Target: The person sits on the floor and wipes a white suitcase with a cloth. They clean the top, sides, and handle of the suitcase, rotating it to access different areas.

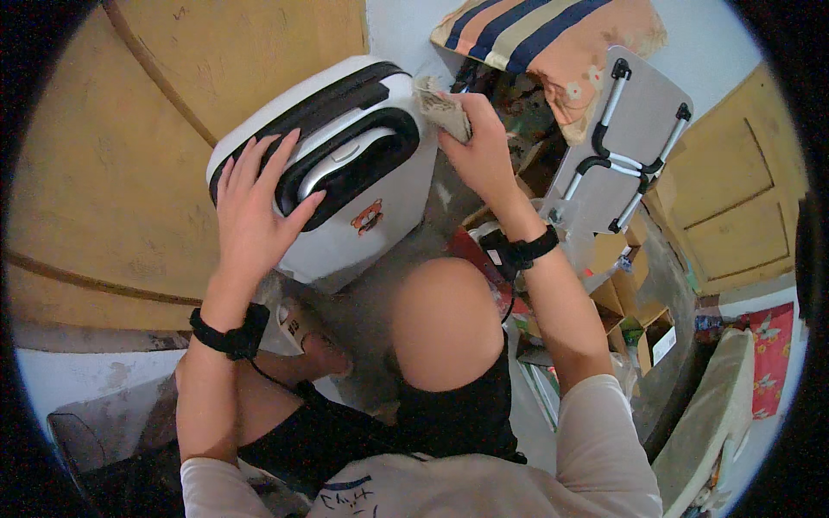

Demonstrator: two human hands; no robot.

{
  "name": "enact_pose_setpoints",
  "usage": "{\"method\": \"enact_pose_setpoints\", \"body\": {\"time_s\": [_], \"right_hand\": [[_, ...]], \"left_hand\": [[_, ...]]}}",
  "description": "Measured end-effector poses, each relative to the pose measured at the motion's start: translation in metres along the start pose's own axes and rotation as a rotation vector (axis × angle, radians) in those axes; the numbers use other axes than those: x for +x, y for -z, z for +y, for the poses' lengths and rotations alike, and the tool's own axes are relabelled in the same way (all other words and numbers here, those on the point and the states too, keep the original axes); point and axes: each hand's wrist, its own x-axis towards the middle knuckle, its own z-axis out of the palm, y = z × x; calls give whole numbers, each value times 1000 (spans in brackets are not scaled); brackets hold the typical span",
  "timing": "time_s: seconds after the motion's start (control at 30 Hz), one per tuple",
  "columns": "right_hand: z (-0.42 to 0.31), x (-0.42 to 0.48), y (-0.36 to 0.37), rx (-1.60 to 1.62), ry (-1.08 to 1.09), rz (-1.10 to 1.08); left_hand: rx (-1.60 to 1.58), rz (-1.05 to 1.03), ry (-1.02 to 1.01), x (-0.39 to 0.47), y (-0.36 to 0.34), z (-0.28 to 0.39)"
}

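A white hard-shell suitcase (pixel 388 213) stands upright in front of my knees, with black trim and a small bear sticker on its side. Its silver carry handle (pixel 346 155) lies in a black recess on top. My left hand (pixel 256 201) rests flat on the suitcase's top left part, fingers spread, the thumb over the recess near the handle's end. In my right hand (pixel 479 142) is a bunched greyish-beige cloth (pixel 443 110), held against or close to the suitcase's top right corner; exact contact is hard to tell.
A yellow wooden panel (pixel 84 162) stands left of the suitcase. To the right, a folding table (pixel 622 136) leans with its legs folded, near a striped cloth (pixel 518 39). Open cardboard boxes (pixel 622 304) and a red box (pixel 476 252) sit on the floor.
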Motion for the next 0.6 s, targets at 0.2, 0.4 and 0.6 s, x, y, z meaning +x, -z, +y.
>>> {"method": "enact_pose_setpoints", "body": {"time_s": [0.2,0.4,0.6], "right_hand": [[24,-46,-22,84,-135,74],[70,-101,-52,132,-239,93],[98,-144,-77,62,-353,58]], "left_hand": [[-15,-3,-2,1,1,-3],[-2,25,-28,2,-1,-1],[-32,-54,30,2,1,0]]}}
